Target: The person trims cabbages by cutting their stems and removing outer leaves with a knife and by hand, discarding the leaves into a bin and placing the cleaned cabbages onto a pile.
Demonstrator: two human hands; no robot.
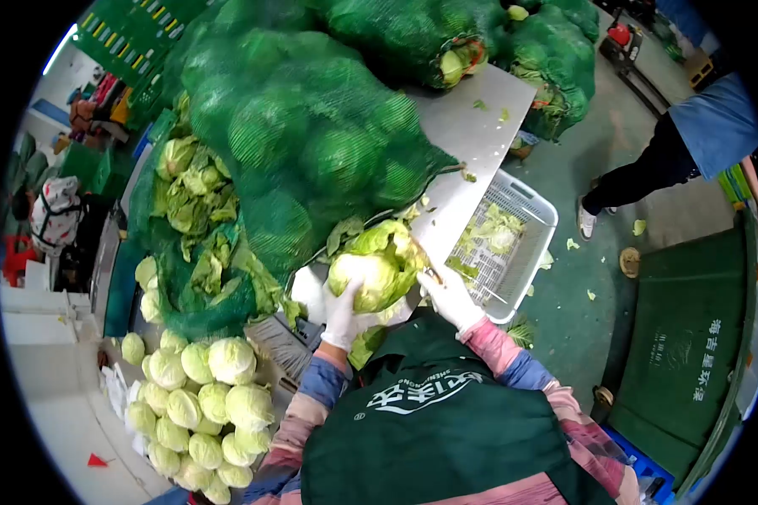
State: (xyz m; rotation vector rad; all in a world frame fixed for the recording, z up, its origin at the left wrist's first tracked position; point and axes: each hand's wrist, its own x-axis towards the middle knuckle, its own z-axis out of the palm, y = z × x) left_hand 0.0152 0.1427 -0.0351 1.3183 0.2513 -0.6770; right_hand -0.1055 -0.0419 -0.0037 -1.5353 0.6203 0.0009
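A leafy green cabbage (369,271) is held over the near edge of the metal table (472,126). My left hand (343,313), in a white glove, is closed on the cabbage's lower left side. My right hand (448,295), also gloved, is at the cabbage's right side, its fingers closed around a thin, dark-tipped thing too small to name. Just beyond the cabbage lies a large green net sack (312,126) full of cabbages. Loose outer leaves (198,189) lie on green netting at the left.
A grey plastic basket (547,220) with leaves stands to the right. Trimmed cabbages (215,404) are piled at the lower left. More net sacks (556,71) are at the back. A person (674,143) is at the right, beyond a large green bin (682,337).
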